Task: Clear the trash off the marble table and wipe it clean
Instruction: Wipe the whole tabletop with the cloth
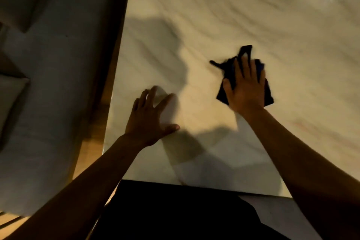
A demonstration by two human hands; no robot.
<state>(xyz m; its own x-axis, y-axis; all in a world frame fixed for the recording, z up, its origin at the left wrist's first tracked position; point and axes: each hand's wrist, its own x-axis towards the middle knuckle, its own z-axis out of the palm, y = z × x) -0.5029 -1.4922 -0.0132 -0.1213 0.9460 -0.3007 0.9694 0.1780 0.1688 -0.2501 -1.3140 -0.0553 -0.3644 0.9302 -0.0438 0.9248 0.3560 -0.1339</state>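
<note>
Fingers of the right hand [245, 85] lie straight and flat on a dark cloth [227, 91], pressing it to the marble table [214, 15]; they point toward the far side, and the cloth shows around the hand on its left, right and far sides, with a crumpled corner sticking out past the fingertips. To the left and a little nearer, the left hand [151, 117] is spread open with its fingers splayed, holding nothing; whether it bears on the marble or sits just above it cannot be told. The cloth lies well apart from the left hand, so the right is the one placed to wipe. No trash shows on the visible marble, so the clearing step looks done and wiping seems to be the step in hand. Most of the unwiped surface lies far and right of the cloth, which suggests a stroke outward along the line of the fingers. At left, beyond the table edge, sits a pale sofa [42, 76].
</note>
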